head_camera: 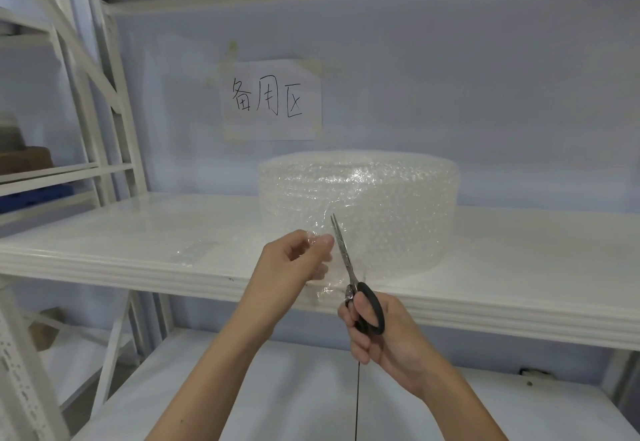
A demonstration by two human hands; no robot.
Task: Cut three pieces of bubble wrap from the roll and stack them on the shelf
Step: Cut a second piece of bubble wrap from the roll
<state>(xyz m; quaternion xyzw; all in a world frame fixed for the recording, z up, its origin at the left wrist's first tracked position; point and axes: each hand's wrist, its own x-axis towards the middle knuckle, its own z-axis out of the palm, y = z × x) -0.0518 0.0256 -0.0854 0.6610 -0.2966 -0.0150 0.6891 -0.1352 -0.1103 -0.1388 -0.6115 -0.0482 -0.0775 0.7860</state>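
A large clear bubble wrap roll (pixel 381 194) stands on the white shelf (pixel 138 232), right of centre. Its loose end (pixel 320 232) hangs toward me, and my left hand (pixel 294 267) pinches that end between thumb and fingers at the shelf's front edge. My right hand (pixel 377 333) holds black-handled scissors (pixel 349 267) just right of the left hand. The blades point up and away, nearly together, inside the wrap. A flat clear piece of bubble wrap (pixel 197 250) lies on the shelf to the left.
A paper sign with handwritten characters (pixel 272 99) is taped to the blue wall behind the roll. White rack uprights (pixel 114 122) stand at the left, with brown boxes (pixel 27 160) and a blue item beyond. A lower white shelf (pixel 277 388) lies under my arms.
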